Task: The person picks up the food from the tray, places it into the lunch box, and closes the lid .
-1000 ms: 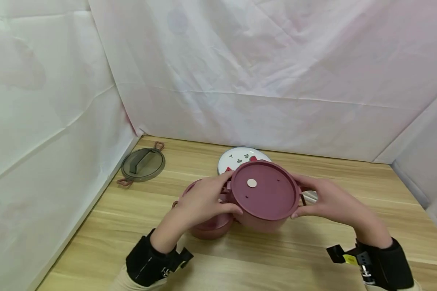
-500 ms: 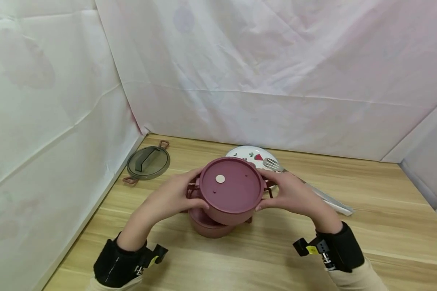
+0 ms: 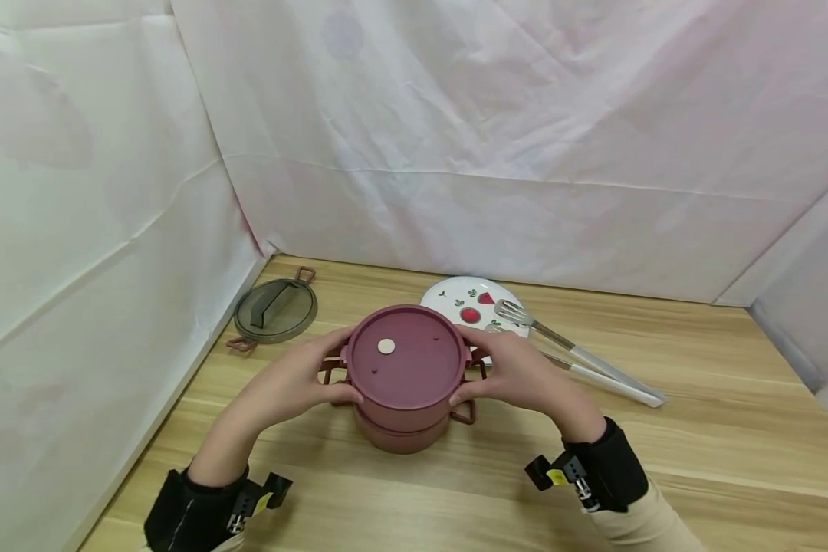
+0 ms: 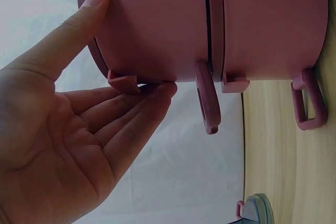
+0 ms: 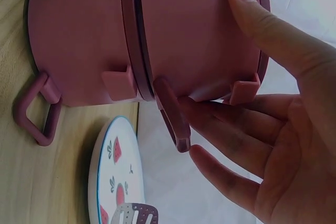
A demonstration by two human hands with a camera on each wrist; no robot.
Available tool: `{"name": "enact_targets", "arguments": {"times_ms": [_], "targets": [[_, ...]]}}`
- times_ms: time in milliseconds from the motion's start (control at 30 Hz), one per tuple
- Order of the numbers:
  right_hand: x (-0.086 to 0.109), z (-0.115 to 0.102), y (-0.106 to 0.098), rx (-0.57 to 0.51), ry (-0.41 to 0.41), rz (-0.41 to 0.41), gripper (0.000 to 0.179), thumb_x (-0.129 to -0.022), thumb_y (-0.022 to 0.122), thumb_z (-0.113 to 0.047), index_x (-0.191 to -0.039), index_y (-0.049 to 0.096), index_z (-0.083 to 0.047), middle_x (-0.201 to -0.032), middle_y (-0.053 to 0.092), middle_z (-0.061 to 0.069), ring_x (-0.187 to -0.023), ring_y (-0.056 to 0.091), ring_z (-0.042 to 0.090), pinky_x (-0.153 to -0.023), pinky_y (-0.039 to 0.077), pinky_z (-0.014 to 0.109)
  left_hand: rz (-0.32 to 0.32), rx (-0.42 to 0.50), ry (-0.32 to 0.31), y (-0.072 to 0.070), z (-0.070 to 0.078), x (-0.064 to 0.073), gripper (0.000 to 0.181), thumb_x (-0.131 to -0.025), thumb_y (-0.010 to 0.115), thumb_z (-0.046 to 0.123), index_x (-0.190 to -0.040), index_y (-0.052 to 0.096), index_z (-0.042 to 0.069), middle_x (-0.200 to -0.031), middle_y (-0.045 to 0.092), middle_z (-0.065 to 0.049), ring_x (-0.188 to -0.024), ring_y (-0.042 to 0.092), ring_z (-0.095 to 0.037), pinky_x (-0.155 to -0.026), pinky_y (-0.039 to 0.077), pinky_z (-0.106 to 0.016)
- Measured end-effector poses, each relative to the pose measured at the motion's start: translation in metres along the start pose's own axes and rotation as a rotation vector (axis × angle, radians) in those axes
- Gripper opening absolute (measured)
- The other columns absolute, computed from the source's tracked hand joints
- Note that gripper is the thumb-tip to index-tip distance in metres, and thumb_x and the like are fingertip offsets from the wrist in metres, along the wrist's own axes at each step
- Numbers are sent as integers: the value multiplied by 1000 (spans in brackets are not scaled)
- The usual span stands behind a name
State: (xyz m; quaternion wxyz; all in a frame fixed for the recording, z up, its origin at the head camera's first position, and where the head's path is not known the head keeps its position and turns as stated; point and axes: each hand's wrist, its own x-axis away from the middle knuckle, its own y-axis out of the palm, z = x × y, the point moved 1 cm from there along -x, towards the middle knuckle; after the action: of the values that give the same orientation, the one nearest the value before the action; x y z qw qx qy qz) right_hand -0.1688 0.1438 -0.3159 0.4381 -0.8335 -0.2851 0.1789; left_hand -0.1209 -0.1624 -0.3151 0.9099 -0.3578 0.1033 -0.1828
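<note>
A maroon round pot [image 3: 409,356] with a flat top and a pale dot sits on a second maroon pot [image 3: 400,441], rim to base, as the wrist views show. Small loop handles stick out at the sides of both. My left hand [image 3: 297,383] holds the upper pot from the left, thumb on its near wall and fingers by a side tab [image 4: 124,83]. On the right side, my right hand [image 3: 520,376] grips it likewise, fingers near the loop handle [image 5: 173,116]. The inside of the lower pot is hidden.
A dark see-through lid [image 3: 276,310] with pink handles lies at the left by the cloth wall. Behind the pots is a white plate [image 3: 448,303] with red fruit prints. A slotted utensil [image 3: 559,337] with a long handle leans over it, another handle [image 3: 614,383] beside it.
Both hands have carried the upper pot left and lowered it onto the other pot. The plate and long-handled utensils behind have come into fuller view.
</note>
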Motion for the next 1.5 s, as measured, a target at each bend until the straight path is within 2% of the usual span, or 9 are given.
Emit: {"name": "enact_targets", "arguments": {"times_ms": [167,367,567,700,800,933,1100,1367,1500], "targets": [[0,-3,3,2,-8,2,88,-69,85,-53,-145,51,-25,-115,72,-11,-102,68,10,-82,58,35,-1,26,5,-1,-2,2,89,-77,85,33,-150,42,7,-145,56,-12,-125,62,-27,-101,55,-34],[2,-3,4,-22,-23,-18,88,-72,84,-52,-147,49,-21,-121,71,-6,-104,71,13,-87,60,37,1,28,12,0,-3,5,86,-78,84,32,-149,43,7,-143,57,-12,-124,63,-29,-100,55,-35],[4,-3,0,-59,3,-23,93,-73,83,-55,-150,45,-20,-130,68,-3,-115,68,17,-97,56,41,-1,-5,13,-1,-3,5,91,-79,83,37,-152,38,6,-147,53,-15,-128,59,-33,-105,52,-46],[5,-4,-2,-72,15,1,84,-84,74,-53,-152,41,-17,-140,62,3,-126,62,22,-103,52,49,23,-71,-4,0,3,5,98,-79,81,45,-156,31,9,-156,42,-14,-137,51,-35,-110,45,-55],[3,-7,0,-87,3,31,69,-97,61,-46,-154,38,-16,-149,52,5,-138,51,26,-110,46,52,73,-115,-3,7,9,-1,89,-87,74,46,-157,30,12,-162,33,-12,-146,39,-35,-116,38,-57],[-2,-13,10,-49,-41,56,69,-102,54,-42,-159,25,-18,-161,37,4,-149,34,25,-120,35,51,136,-195,22,23,17,-14,76,-97,62,43,-157,30,8,-165,25,-14,-152,25,-36,-121,28,-57],[-3,-16,22,35,-63,59,77,-101,53,-45,-161,13,-19,-167,21,5,-155,21,24,-124,26,52,138,-266,12,35,22,-20,73,-100,56,43,-156,29,4,-165,25,-14,-154,20,-32,-125,23,-52],[-5,-16,26,105,-73,84,74,-103,51,-44,-161,14,-20,-166,24,6,-154,23,24,-124,27,53,125,-294,3,36,23,-20,71,-103,51,42,-157,27,3,-166,23,-12,-155,19,-30,-126,20,-51],[-5,-16,26,105,-79,84,73,-102,52,-42,-161,14,-19,-166,25,6,-153,25,24,-123,27,53,119,-289,5,35,22,-19,70,-103,50,42,-157,27,3,-166,22,-11,-155,19,-30,-126,19,-51]]}}
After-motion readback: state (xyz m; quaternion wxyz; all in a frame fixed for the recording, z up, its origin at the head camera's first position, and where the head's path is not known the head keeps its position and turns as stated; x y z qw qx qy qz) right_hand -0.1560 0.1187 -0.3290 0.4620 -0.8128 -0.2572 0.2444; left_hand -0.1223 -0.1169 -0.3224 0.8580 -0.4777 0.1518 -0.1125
